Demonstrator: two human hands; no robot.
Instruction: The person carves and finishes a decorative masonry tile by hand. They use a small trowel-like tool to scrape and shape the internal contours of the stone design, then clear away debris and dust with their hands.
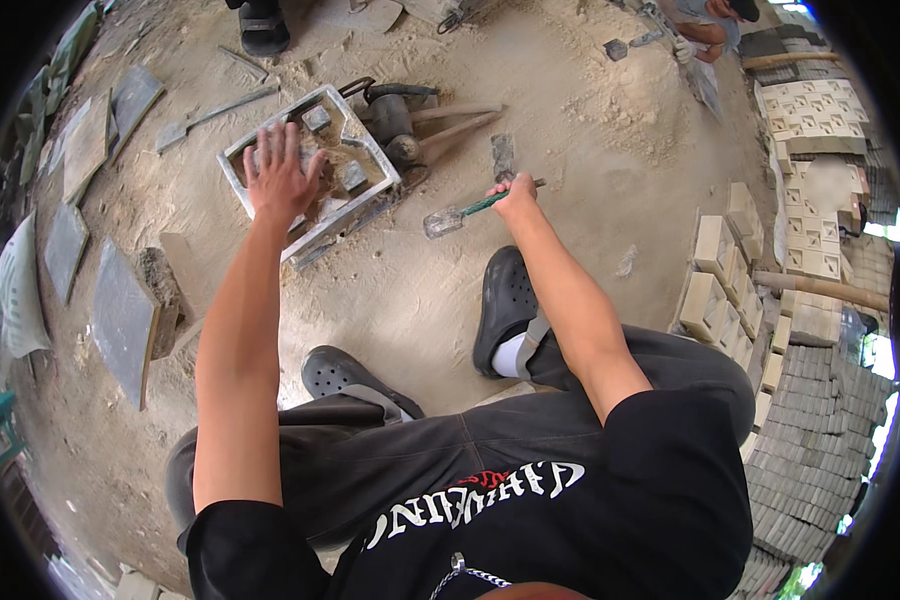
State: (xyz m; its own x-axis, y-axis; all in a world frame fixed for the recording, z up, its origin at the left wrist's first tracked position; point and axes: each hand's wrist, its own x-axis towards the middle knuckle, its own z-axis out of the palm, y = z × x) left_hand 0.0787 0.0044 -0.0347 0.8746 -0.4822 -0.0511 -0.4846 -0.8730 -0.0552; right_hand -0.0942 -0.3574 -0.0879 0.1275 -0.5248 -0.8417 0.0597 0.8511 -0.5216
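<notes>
My left hand (282, 178) is open, its fingers spread across the inside of a pale rectangular mould frame (370, 150) on the ground. Small grey blocks (354, 176) sit within the frame; my palm hides part of the interior. To the right of the frame, my right hand (515, 196) is closed around the green handle of a trowel (442, 222). The trowel's dusty blade points left, toward the frame's near corner. Just beyond my right fingers is a flat grey metal blade (503, 155); whether it joins the held tool is hidden.
A dark cylindrical tool (394, 125) with wooden handles lies against the frame's far right side. Grey slabs (125, 315) lean at left. Cream blocks (715, 250) and stacked grey tiles (820, 450) line the right. A sand pile (640, 95) and another person (708, 35) are farther off.
</notes>
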